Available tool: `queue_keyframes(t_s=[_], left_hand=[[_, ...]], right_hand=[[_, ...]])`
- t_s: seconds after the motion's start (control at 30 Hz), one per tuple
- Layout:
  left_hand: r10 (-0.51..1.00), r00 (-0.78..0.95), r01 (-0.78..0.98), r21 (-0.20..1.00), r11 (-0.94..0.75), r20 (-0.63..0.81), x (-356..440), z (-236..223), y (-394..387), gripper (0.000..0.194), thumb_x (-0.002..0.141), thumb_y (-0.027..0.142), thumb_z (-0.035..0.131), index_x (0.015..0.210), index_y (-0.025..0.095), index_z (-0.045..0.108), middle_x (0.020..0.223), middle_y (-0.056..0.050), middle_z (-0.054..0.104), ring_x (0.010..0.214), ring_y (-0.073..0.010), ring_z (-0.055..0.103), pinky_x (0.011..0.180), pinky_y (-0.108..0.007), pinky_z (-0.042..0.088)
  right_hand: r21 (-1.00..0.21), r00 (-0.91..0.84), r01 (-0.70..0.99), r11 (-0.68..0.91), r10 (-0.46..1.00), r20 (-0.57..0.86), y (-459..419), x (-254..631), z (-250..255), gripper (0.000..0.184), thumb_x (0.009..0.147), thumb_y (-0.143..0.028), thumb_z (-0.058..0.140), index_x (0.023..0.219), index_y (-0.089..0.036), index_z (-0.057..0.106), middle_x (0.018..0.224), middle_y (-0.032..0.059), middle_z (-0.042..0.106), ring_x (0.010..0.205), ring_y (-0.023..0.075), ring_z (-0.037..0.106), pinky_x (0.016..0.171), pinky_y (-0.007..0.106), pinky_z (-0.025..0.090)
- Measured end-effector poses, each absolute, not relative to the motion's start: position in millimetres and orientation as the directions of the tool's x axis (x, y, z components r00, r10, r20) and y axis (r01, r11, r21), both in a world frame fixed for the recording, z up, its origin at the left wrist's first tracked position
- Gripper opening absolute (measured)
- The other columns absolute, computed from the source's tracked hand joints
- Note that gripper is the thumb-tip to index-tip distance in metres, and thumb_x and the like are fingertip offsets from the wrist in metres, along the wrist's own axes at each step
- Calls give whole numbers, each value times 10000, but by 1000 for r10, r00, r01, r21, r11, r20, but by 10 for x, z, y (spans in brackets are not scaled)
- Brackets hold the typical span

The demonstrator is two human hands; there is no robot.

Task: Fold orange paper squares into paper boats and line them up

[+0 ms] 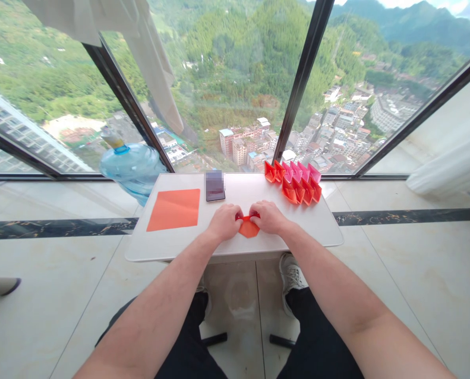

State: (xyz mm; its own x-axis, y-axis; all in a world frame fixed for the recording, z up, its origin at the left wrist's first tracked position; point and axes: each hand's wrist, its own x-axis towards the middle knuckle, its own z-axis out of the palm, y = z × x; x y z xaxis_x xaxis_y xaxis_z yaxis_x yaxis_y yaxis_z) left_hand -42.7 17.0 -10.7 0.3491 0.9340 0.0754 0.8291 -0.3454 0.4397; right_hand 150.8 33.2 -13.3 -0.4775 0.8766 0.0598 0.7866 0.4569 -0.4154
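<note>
A small folded piece of orange paper (249, 228) lies at the front middle of the white table, its lower edges angled to a blunt point. My left hand (226, 221) grips its left side, fingers curled and thumb pressed on the paper. On the opposite side my right hand (270, 217) pinches it in the same way. The fingers cover the upper edge, so its folds there are hidden. Left of my hands lies a flat orange sheet of paper (174, 209) with a faint crease.
Folded red and pink paper pieces (301, 183) stand in rows at the table's back right. A phone (215, 186) lies at the back middle of the white table (171, 247). Behind its left corner is a large blue water bottle (132, 166). Window panes rise beyond.
</note>
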Motion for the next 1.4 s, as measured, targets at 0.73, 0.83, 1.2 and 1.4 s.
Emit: queue_keyframes(t_s=[0.73, 0.83, 1.2, 1.4], left_hand=[[793, 587, 769, 195, -609, 163, -577, -160, 25, 302, 912, 137, 481, 993, 246, 751, 973, -92, 651, 959, -244, 561, 886, -409, 422], [786, 602, 773, 141, -618, 142, -570, -134, -18, 304, 902, 130, 477, 1002, 234, 745, 988, -100, 647, 965, -254, 553, 873, -416, 416], [816, 569, 816, 55, -576, 100, -452, 6, -266, 241, 940, 243, 475, 985, 180, 703, 1020, -131, 632, 1017, -282, 532, 873, -440, 400], [842, 533, 843, 36, -537, 76, -415, 10, -319, 468, 918, 151, 460, 1365, 247, 563, 1056, -112, 612, 1006, -274, 518, 844, -422, 380]], right_hand=[[-215, -632, 703, 677, 735, 247, 159, 1851, -283, 273, 938, -110, 479, 975, -204, 732, 969, 95, 656, 931, 226, 518, 892, 347, 428], [-204, -655, 683, 702, 711, 256, 133, 1887, -261, 292, 942, -106, 468, 998, -211, 734, 1015, 92, 668, 943, 226, 512, 897, 351, 433], [-173, -700, 652, 738, 674, 236, 67, 1926, -196, 270, 925, -99, 482, 960, -185, 736, 971, 97, 679, 951, 225, 522, 883, 348, 450], [-133, -713, 634, 762, 642, 283, 72, 1927, -219, 316, 918, -98, 513, 1135, -206, 715, 974, 91, 661, 913, 219, 505, 852, 345, 438]])
